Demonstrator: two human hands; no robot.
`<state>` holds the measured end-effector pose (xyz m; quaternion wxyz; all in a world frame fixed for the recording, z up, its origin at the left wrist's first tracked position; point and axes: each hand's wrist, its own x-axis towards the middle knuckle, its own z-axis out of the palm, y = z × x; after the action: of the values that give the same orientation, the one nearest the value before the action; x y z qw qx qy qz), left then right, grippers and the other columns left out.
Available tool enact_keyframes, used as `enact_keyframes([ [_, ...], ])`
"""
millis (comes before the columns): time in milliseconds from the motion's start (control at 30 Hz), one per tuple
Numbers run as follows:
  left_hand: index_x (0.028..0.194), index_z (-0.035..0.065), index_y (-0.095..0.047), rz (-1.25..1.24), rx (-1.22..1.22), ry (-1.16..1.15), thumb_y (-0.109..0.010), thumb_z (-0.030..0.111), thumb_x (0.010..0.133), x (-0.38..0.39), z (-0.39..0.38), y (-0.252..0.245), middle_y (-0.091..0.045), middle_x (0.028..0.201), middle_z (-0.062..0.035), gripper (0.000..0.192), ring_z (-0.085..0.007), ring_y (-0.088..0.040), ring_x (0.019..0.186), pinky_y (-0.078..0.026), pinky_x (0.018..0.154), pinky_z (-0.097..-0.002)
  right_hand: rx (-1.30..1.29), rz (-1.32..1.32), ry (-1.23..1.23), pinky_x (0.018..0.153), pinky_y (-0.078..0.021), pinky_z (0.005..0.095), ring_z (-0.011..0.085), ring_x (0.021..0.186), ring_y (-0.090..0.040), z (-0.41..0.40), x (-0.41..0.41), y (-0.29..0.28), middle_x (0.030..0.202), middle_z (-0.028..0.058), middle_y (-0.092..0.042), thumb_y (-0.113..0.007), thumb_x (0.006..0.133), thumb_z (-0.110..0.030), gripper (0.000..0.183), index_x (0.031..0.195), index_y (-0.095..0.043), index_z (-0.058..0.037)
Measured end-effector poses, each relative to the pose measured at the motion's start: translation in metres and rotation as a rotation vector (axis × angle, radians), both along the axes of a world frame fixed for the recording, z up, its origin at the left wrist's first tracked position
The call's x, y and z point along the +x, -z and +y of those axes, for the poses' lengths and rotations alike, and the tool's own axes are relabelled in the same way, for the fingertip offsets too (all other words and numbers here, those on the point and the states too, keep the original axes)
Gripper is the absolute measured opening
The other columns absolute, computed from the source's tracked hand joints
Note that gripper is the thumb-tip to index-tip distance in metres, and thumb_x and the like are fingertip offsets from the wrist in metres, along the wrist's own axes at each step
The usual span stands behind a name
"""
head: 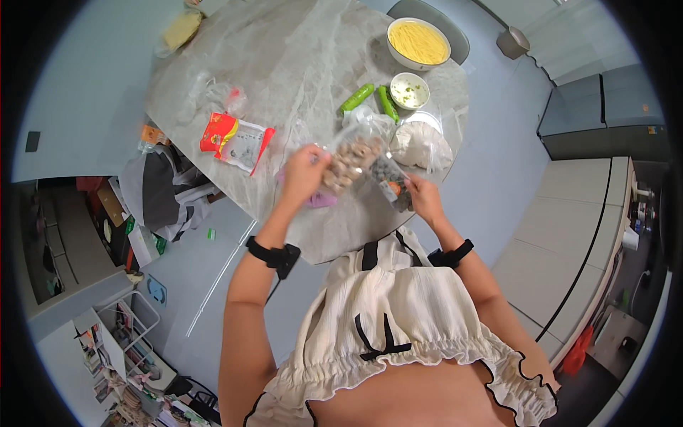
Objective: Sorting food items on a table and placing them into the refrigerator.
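My left hand grips the edge of a clear plastic bag of light brown pieces, perhaps dried mushrooms. My right hand holds a clear packet of dark round pieces with an orange mark, close beside the first bag. Both are over the near part of the marbled table. Something pink and plastic lies beneath my left hand. Just beyond the packets are a whitish lump in a clear bag, two green packets or vegetables and a small white bowl with green bits in it.
A large bowl of yellow noodles or strips stands near the far edge of the table, by a grey chair. A red and clear package and crumpled plastic bags lie on the left. Clothing-like fabric hangs beside the table.
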<state>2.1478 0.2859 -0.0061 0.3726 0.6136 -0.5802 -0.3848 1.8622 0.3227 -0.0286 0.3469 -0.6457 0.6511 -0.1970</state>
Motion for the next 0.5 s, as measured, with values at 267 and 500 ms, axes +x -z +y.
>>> enact_keyframes([
  [267,0.081,0.0013,-0.060,-0.173,0.140,0.035,-0.059,0.017,0.080,-0.096,0.067,0.092,-0.059,0.090,-0.0141,0.016,-0.0307,-0.057,0.085,-0.045,0.075,-0.0388,0.069,-0.004,0.085,0.072,-0.0473,0.0422,0.0412,0.082,-0.059,0.021,-0.004,0.037,0.087,0.0248,-0.060,-0.049,0.090,-0.024,0.030,0.110,-0.060,-0.0046],
  [500,0.134,-0.0002,-0.029,0.180,0.109,-0.230,-0.043,0.024,0.091,-0.102,0.063,0.122,-0.034,0.134,-0.0247,0.051,-0.0368,-0.033,0.125,-0.027,0.103,-0.0381,-0.115,-0.128,0.153,0.094,-0.0394,0.0368,0.0371,0.110,-0.051,0.024,-0.001,0.054,0.117,0.0252,-0.054,-0.043,0.093,-0.024,0.041,0.123,-0.048,0.0030],
])
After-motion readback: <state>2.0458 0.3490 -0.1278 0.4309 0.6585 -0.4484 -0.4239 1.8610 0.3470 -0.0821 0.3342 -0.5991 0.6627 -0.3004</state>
